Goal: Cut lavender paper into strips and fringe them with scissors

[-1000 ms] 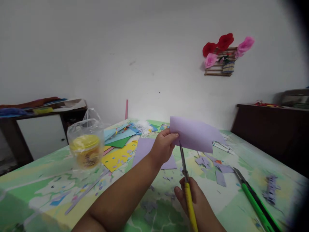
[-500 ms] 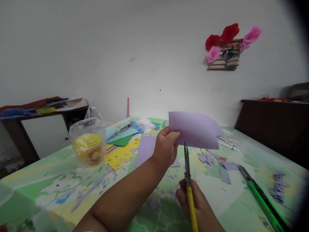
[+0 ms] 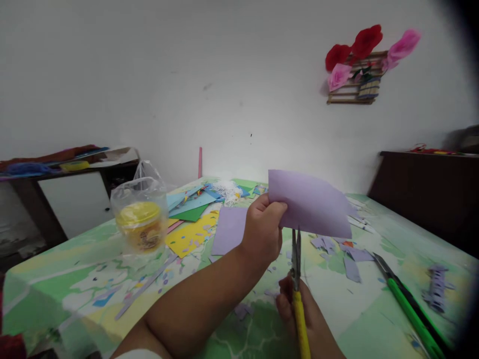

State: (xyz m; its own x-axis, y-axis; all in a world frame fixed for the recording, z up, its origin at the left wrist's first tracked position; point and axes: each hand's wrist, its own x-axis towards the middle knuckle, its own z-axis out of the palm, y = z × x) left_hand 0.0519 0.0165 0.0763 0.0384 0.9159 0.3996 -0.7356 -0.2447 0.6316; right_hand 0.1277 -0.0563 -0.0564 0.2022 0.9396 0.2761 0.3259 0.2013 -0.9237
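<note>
A sheet of purple paper [image 3: 312, 204] is pinched at its left edge between the thumb and fingers of my left hand [image 3: 265, 224], held up above the table. Below its lower edge, my right hand [image 3: 299, 304] grips yellow-handled scissors [image 3: 296, 259] with the tips pointing up. The blades stand slightly apart, their tips just at the paper's lower edge. Behind my left wrist, another purple sheet [image 3: 230, 229] lies flat. Purple scraps [image 3: 352, 267] are strewn to the right of the scissors.
A green utility knife [image 3: 407, 304] lies at the right with its blade out, near a cut purple strip [image 3: 437, 289]. On the left stands a yellow-lidded tub [image 3: 140, 224] in a clear plastic bag. Coloured sheets, including yellow paper [image 3: 190, 234], and white shredded paper [image 3: 226, 190] lie farther back.
The scissor blades have parted a little. The whole view has shifted slightly, so both hands and the paper appear a bit farther right.
</note>
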